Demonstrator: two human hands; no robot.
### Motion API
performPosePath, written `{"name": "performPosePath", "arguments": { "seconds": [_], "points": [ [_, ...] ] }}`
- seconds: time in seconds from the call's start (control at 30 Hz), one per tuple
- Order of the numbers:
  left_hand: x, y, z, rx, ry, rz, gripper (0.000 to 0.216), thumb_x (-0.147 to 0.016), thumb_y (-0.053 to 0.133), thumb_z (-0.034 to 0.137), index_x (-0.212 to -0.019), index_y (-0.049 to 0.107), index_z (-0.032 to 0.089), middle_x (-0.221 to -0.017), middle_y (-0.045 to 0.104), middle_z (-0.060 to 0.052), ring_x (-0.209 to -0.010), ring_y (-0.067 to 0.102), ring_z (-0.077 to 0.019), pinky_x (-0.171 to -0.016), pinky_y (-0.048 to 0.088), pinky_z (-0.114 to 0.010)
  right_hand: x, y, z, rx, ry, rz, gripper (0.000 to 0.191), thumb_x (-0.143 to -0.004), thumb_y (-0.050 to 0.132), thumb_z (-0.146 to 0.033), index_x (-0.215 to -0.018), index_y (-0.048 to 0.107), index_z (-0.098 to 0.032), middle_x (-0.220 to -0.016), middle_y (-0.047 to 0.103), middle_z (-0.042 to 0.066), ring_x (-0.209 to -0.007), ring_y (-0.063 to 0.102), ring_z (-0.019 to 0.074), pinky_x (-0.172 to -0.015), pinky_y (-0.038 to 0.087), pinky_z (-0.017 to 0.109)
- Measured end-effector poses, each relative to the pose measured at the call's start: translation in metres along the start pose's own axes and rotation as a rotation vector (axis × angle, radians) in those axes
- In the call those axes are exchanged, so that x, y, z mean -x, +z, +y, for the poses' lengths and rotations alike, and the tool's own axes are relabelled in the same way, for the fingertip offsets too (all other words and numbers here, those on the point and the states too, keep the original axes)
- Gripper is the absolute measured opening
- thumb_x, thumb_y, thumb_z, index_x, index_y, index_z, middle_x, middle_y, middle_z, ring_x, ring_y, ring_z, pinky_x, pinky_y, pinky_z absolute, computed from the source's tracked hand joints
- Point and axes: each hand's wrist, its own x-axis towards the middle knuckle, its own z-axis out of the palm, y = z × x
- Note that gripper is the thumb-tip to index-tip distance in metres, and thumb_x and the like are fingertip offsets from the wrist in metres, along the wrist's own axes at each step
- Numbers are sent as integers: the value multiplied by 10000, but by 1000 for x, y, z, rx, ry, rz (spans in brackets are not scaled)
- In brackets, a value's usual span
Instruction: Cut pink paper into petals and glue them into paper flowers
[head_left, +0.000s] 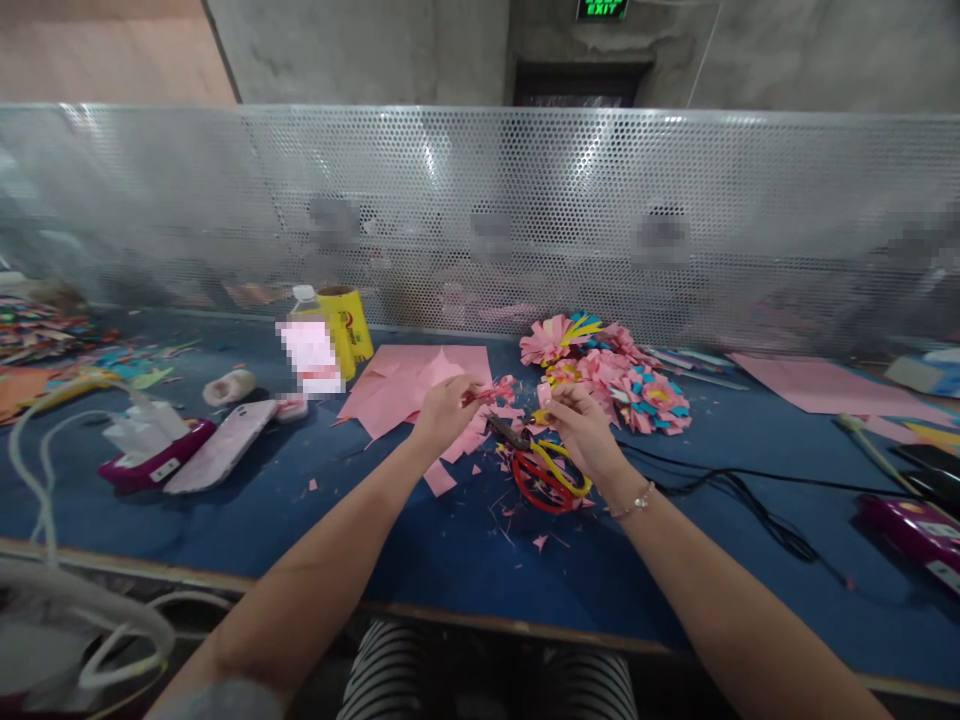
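My left hand (448, 405) is closed on a crinkled pink paper piece (501, 390) with cut, curled edges. Across from it, my right hand (576, 418) pinches a small pink paper strip (545, 394) between thumb and fingers. Below and between the hands lie scissors with red and yellow handles (551, 478), their dark blades pointing away to the left. Pink paper scraps (441, 478) are scattered around them. Just beyond my right hand sits a pile of paper flowers (651, 396) in pink, blue and yellow. Pink sheets (390, 388) lie behind my left hand.
A bottle (307, 350) and a yellow roll (349, 330) stand back left. Nearer are a phone (221, 450) and a purple power strip (154, 460) with plugs. Black cables (750, 500) run right toward another purple strip (911, 535). A perforated metal screen (465, 220) bounds the table's back.
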Motion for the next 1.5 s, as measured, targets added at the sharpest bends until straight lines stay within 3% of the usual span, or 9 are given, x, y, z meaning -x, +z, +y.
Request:
{"name": "performPosePath", "arguments": {
  "seconds": [0.17, 0.47, 0.63, 0.9, 1.07, 1.17, 1.27, 1.4, 1.5],
  "points": [
    [2, -2, 4, -114, 67, -22, 163, -751, 530, 230, -897, 593, 195, -863, 640, -41, -836, 564, -176, -776, 434, -309, 0, -1, 1, 30, -24, -16, 203, -580, 704, -232, -713, 553, -204, -651, 486, -57, -584, 455, 56, -554, 400, 195],
    [9, -8, 23, 29, 65, -8, 259, -776, 497, 212, -1025, 567, 232, -1021, 614, -38, -959, 551, -171, -860, 410, -293, 0, -1, -19, 60, -123, 22, 192, -583, 690, -238, -683, 527, -217, -663, 489, -52, -603, 509, 70, -594, 446, 222],
    [8, -11, 26, 31, 88, -85, 282, -799, 469, 255, -1072, 535, 226, -1074, 583, -55, -966, 545, -183, -831, 424, -304, -1, -4, -27, 44, -114, 40, 186, -595, 686, -242, -688, 525, -225, -682, 520, -50, -642, 565, 90, -642, 480, 250],
    [15, 10, 17, 138, 226, -204, 375, -731, 580, 239, -1091, 480, 219, -1019, 552, -51, -963, 504, -168, -847, 409, -321, -3, -6, -23, 172, -161, 53, 141, -630, 666, -253, -714, 559, -214, -677, 556, -37, -606, 550, 77, -601, 486, 239],
    [13, 18, 10, 275, 43, -104, 411, -672, 624, 217, -1057, 483, 198, -958, 538, -39, -824, 510, -136, -716, 430, -275, -2, -6, -25, 178, -127, 61, 157, -624, 666, -263, -738, 570, -212, -680, 566, -30, -626, 551, 84, -563, 478, 224],
    [7, 17, 4, 456, -128, -35, 443, -632, 649, 223, -1039, 480, 178, -900, 523, -17, -685, 488, -82, -645, 416, -231, -2, -6, -27, 115, -103, 75, 162, -609, 675, -244, -723, 565, -208, -664, 551, -37, -606, 536, 68, -567, 469, 211],
    [1, 16, -2, 651, -247, 16, 499, -542, 710, 237, -982, 487, 167, -851, 513, 4, -673, 481, -66, -639, 409, -210, -2, -6, -29, 70, -104, 73, 165, -599, 679, -226, -711, 558, -206, -661, 539, -42, -602, 525, 62, -562, 461, 204],
    [-1, 16, -4, 832, -373, -70, 490, -494, 736, 262, -913, 504, 157, -792, 503, 16, -644, 471, -59, -584, 393, -191, -2, -6, -29, 60, -104, 73, 173, -587, 679, -213, -714, 562, -206, -673, 540, -44, -608, 522, 61, -559, 452, 200],
    [2, 15, -1, 785, -308, -150, 492, -485, 746, 249, -905, 511, 146, -777, 490, 17, -638, 460, -55, -588, 389, -189, -3, -7, -29, 110, -94, 73, 170, -595, 676, -233, -720, 564, -204, -660, 537, -41, -601, 512, 68, -556, 443, 208]
  ]
}}
